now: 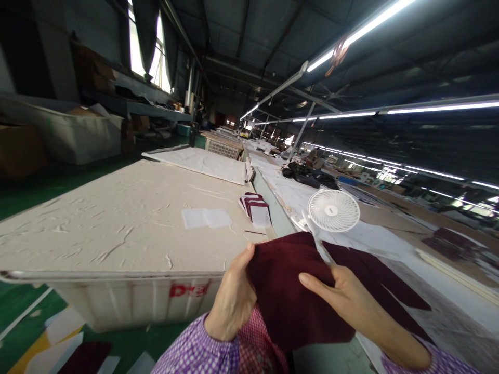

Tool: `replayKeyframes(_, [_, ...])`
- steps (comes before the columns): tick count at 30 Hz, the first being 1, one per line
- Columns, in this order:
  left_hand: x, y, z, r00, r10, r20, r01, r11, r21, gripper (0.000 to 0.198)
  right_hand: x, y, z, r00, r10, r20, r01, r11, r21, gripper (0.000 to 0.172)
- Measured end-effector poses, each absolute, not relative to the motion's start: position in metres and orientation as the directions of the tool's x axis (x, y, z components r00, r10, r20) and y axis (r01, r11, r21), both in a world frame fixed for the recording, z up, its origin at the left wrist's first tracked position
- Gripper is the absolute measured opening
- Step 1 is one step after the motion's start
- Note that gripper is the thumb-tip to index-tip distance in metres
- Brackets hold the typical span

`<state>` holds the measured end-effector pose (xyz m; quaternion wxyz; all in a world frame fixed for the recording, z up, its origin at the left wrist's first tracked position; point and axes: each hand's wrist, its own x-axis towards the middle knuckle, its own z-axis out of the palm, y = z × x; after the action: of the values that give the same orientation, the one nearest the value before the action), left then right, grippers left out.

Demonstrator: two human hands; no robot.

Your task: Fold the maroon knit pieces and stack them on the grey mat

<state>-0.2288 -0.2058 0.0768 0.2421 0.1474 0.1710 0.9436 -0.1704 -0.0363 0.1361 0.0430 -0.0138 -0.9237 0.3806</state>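
Note:
A piece of maroon fabric (296,306) hangs between my two hands, in front of my body. My left hand (237,291) grips its left edge, with the thumb at the upper corner and the fingers behind the cloth. From the right, my right hand (343,288) pinches it, thumb lying on top and the other fingers out of sight beneath. More maroon fabric pieces (374,270) lie on the white table to the right, just past my right hand. Beyond the held cloth, a small stack of maroon and white pieces (257,208) rests on the beige board.
The beige board (128,202) covers a large plastic bin (132,301) at left. Two white sheets (206,218) lie on it. A white fan (333,210) stands on the long white table (393,234), with dark items (307,174) behind. Scraps (66,343) litter the green floor.

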Motion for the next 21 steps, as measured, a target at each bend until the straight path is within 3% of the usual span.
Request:
replayKeyframes(5, [-0.2330, -0.2075, 0.0746, -0.848, 0.521, 0.095, -0.452, -0.805, 0.383, 0.032, -0.1701, -0.0381, 0.1408, -0.999, 0.031, 0.035, -0.001, 0.720, -0.694, 0.033])
replayKeyframes(21, [-0.2305, -0.2068, 0.0709, -0.842, 0.516, 0.159, -0.434, -0.822, 0.370, 0.040, -0.1702, -0.0341, 0.1365, -0.998, 0.047, -0.031, 0.052, 0.587, -0.808, 0.028])
